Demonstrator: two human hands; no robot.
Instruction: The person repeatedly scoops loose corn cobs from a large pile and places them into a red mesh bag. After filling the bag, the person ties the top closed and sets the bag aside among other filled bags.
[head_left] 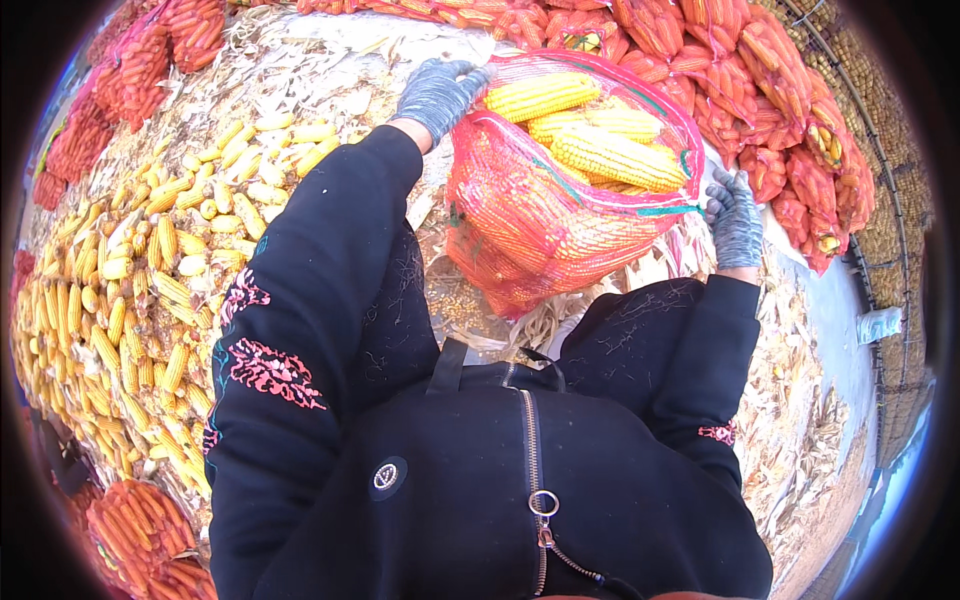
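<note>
A red mesh sack (540, 225) stands between my knees, its mouth spread wide and full of husked yellow corn cobs (615, 157). My left hand (440, 97), in a grey knit glove, is closed on the sack's rim at the far left. At the right corner of the mouth, my right hand (735, 218), gloved alike, pinches the rim where a green cord (668, 210) runs along the edge. Several cobs lie across the top of the sack, and one at the back left rests close to my left fingers.
A wide heap of loose corn cobs (160, 270) covers the floor to my left. Filled red mesh sacks (790, 110) are piled far right, and more sacks (140, 535) lie near left. Dry husks (310, 60) litter the floor. Beyond the right pile curves a mesh-walled crib (890, 150).
</note>
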